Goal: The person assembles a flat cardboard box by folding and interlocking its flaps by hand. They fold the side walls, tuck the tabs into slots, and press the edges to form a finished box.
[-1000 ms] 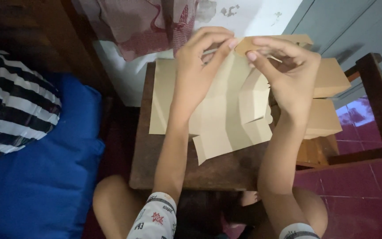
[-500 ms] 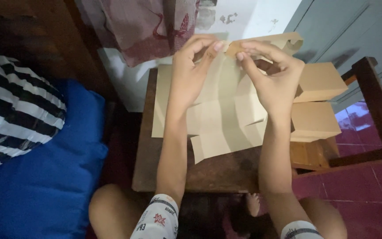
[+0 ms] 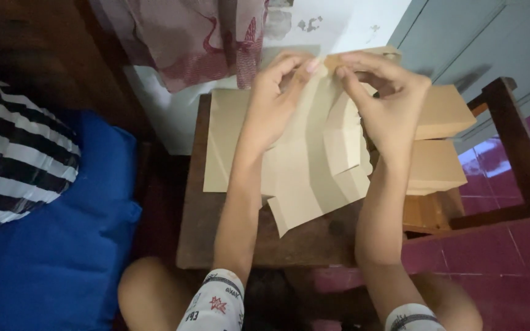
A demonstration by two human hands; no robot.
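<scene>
My left hand [image 3: 275, 98] and my right hand [image 3: 387, 104] both pinch the far edge of a flat brown cardboard box blank [image 3: 314, 178], lifted a little over a small dark wooden table [image 3: 228, 239]. The blank has several cut flaps; one flap stands up between my hands. Fingertips of both hands meet at the top fold. More flat brown cardboard sheets [image 3: 225, 141] lie under it on the table.
Two folded brown boxes [image 3: 440, 165] are stacked to the right on a wooden chair frame [image 3: 516, 147]. A blue cushion [image 3: 50, 245] and a black-and-white striped cloth [image 3: 13, 165] lie on the left. A patterned curtain [image 3: 203, 37] hangs behind the table.
Both hands have stayed on the blank's top edge and closed in on the fold; the view has shifted slightly.
</scene>
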